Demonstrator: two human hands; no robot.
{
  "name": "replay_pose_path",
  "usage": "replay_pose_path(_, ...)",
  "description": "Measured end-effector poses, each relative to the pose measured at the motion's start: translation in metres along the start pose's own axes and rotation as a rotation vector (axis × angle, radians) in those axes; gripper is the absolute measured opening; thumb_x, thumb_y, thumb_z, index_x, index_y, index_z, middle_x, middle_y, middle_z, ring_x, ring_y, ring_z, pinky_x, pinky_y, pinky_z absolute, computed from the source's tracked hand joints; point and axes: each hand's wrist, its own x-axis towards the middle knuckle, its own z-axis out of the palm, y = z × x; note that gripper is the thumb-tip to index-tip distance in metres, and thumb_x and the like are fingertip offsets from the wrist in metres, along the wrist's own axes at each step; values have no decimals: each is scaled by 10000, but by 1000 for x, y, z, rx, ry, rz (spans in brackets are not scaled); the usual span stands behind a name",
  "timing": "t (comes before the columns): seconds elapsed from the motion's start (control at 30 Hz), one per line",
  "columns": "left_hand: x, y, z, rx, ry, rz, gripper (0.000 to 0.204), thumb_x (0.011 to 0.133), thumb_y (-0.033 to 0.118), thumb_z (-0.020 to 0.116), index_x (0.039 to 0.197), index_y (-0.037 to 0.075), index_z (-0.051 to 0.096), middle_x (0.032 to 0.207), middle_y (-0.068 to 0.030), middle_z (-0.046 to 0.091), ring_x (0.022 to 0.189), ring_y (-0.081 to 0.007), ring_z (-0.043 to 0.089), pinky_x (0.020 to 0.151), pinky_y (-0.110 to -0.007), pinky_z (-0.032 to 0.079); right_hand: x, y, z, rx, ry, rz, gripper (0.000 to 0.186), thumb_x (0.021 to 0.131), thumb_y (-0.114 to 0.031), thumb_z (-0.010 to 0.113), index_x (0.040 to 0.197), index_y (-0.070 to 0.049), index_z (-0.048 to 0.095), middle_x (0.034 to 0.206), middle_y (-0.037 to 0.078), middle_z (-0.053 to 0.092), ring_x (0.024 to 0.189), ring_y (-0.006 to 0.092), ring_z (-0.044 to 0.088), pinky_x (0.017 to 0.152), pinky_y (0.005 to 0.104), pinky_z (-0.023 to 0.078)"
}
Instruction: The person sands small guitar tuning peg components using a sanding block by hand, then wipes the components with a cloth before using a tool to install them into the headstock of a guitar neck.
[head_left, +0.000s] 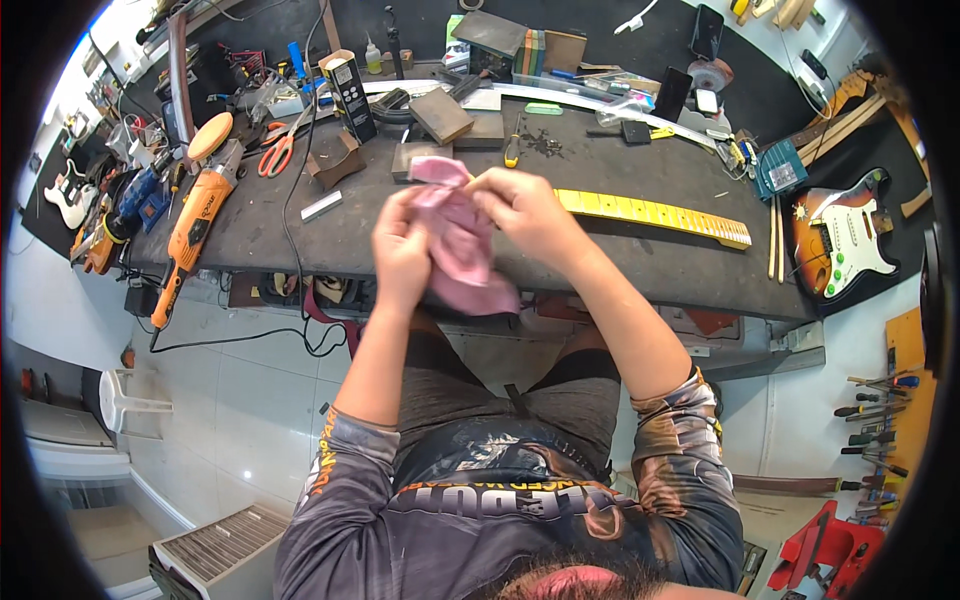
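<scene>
A pink cloth hangs bunched in front of me over the near part of the bench, its lower end slightly blurred. My left hand is closed round its left side. My right hand is closed too, its fingertips pinched at the cloth's upper right. A yellow guitar neck with frets lies on the dark bench just right of that hand; its left end is hidden behind the hand and wrist. Beyond the hands lies a small yellow-handled screwdriver beside a scatter of small dark screws.
Dark blocks sit behind the cloth. An orange power tool with a round pad stands at the bench's left, its cord trailing over the edge. Orange-handled scissors lie nearby. A sunburst guitar body rests at the right.
</scene>
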Motion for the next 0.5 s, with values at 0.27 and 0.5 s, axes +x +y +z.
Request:
replay_pose_path(0.27,78,7,-81,694,285,345,231,1060,1,526,1197,-11,712,1046,-83,728,876,-177,694,803,-352,568,40,38,-2,-749,-35,-272,104,994,-166,723,1040,-77,752,1100,103,759,1137,334,722,995,481,570)
replay_pose_path(0.5,82,-5,-67,911,-75,359,174,1006,48,637,1113,13,770,923,-125,759,773,-257,753,728,-379,578,63,47,8,-948,-208,-354,112,968,-164,721,1012,-72,767,1061,105,772,1109,315,718,978,471,528)
